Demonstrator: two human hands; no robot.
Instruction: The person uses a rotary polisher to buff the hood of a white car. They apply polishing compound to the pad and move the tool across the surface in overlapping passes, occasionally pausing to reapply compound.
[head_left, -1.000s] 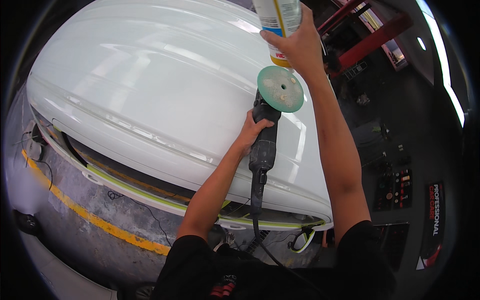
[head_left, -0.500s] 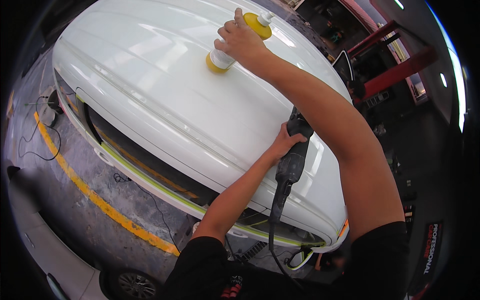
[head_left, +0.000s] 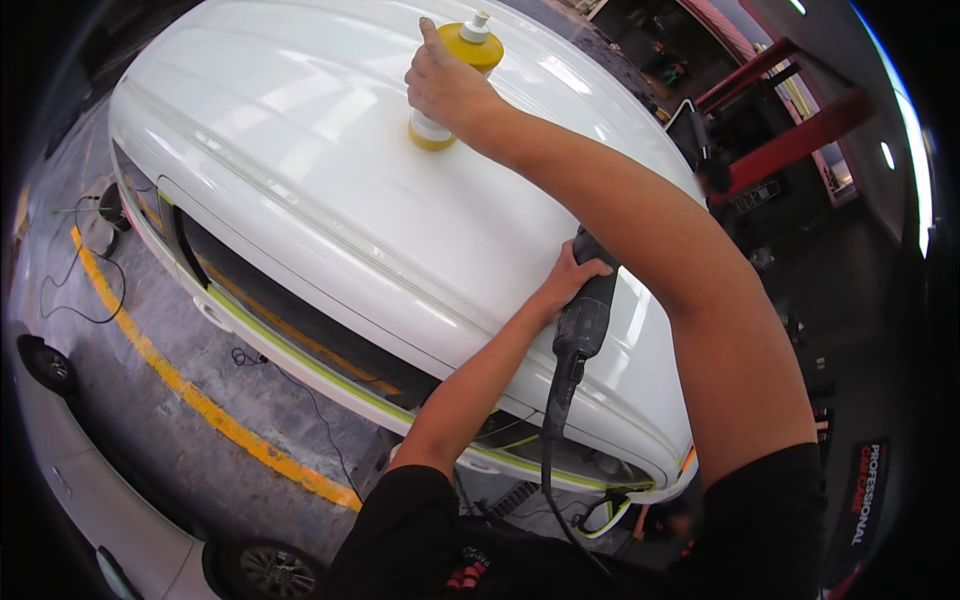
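Note:
My right hand (head_left: 448,92) is wrapped round a yellow bottle (head_left: 470,50) with a white cap and pale label, one finger pointing up beside its top. The bottle stands nearly upright, its base seemingly on the white car roof (head_left: 330,190). Lower down, my left hand (head_left: 574,278) grips a black corded power tool, probably a car polisher (head_left: 585,325), lying along the roof's right part. My right forearm hides the tool's front end. Its cord (head_left: 546,475) hangs down past the roof's near edge toward my body.
Green masking tape (head_left: 300,345) runs along the car's side windows. A grey car (head_left: 130,500) is parked at lower left. A yellow line (head_left: 210,405) and loose cables cross the floor. A bucket (head_left: 100,235) stands far left; a red lift arm (head_left: 790,150) is at right.
The bottle has gone from tilted to nearly upright and shifted slightly left with my right hand. My left hand stays on the polisher, almost unmoved. The view has shifted a little.

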